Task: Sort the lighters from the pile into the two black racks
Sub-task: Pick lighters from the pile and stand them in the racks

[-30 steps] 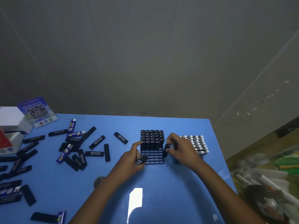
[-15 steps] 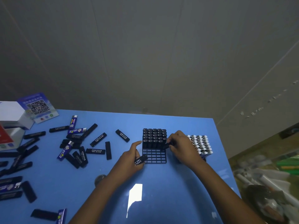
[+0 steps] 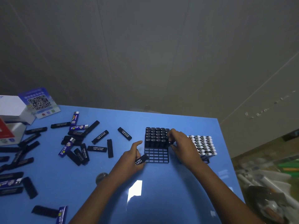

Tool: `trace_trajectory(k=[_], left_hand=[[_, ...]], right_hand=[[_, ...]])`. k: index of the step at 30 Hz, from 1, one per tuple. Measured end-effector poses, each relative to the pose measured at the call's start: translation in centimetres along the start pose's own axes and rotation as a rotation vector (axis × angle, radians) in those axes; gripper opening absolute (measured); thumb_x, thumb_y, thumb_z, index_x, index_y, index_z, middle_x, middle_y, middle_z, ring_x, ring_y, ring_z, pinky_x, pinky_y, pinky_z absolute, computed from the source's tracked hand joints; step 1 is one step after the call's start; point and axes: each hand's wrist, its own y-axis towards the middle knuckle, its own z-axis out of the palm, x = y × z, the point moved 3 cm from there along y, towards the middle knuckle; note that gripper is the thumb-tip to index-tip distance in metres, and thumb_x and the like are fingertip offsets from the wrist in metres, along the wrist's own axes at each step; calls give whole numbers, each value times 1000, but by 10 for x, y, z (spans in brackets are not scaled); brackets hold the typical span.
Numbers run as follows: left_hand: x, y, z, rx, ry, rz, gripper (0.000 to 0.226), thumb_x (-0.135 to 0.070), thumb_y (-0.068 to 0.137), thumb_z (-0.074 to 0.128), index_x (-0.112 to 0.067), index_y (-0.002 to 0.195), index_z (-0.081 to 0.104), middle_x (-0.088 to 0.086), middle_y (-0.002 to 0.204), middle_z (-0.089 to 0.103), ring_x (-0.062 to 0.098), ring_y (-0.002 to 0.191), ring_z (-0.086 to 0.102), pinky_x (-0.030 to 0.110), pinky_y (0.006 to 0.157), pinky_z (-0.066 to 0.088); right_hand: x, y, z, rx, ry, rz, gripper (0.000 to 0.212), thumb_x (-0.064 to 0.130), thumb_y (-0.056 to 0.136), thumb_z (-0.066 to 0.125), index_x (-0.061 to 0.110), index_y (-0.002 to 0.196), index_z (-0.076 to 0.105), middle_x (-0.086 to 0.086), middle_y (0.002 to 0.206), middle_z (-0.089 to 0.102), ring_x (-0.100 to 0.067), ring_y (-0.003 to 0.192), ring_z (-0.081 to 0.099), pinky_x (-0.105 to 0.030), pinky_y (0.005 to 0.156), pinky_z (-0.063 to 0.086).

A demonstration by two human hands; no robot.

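Right hand [image 3: 182, 143] is pinching a black lighter [image 3: 170, 141] into the near row of the half-filled black rack [image 3: 157, 156]; left hand [image 3: 131, 158] is gripping a spare lighter [image 3: 141, 159], forefinger extended. Pile [image 3: 77, 143] is lying well left. Risk: a crooked entry jamming the slot or tipping neighbours.

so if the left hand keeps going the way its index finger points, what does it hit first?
Probably the black lighters standing in the near rack; the finger of the left hand points up-right at them, though depth is unclear.
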Motion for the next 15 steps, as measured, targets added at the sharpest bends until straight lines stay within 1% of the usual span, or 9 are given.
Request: trace_trajectory(k=[3,6,10,13,15], left_hand=[[2,1,0,-3,0,-8,75,-17,89,69,-26,151,27,0,80,58,5,67,53,29,77,51],[2,0,1,-2,-6,-7,75,-16,89,69,-25,151,28,2,81,59,5,68,52,30,77,50],[1,1,2,-3,-9,-9,74,-15,89,69,-25,151,28,1,81,59,6,68,53,32,78,51],[0,1,1,-5,-12,-4,75,-16,89,69,-27,151,28,-2,80,58,5,69,54,29,78,51],[-1,1,0,-9,-14,6,76,-17,89,70,-27,151,27,-3,80,57,5,70,54,27,78,51]], right_hand=[[3,3,2,4,-20,-29,42,-6,77,64,26,100,48,9,91,60,-14,89,53,-38,70,50],[6,4,5,4,-41,-22,39,-8,78,60,22,102,51,5,93,61,-16,92,54,-37,70,49],[7,4,5,-13,-107,-8,33,-4,80,58,19,103,52,1,93,59,-21,91,54,-39,67,48],[8,2,4,-17,-106,-25,30,0,83,63,18,104,53,2,98,61,-20,95,54,-38,69,48],[10,-1,3,-48,-106,-56,29,7,85,68,20,105,53,6,103,59,-16,98,51,-32,71,45]])
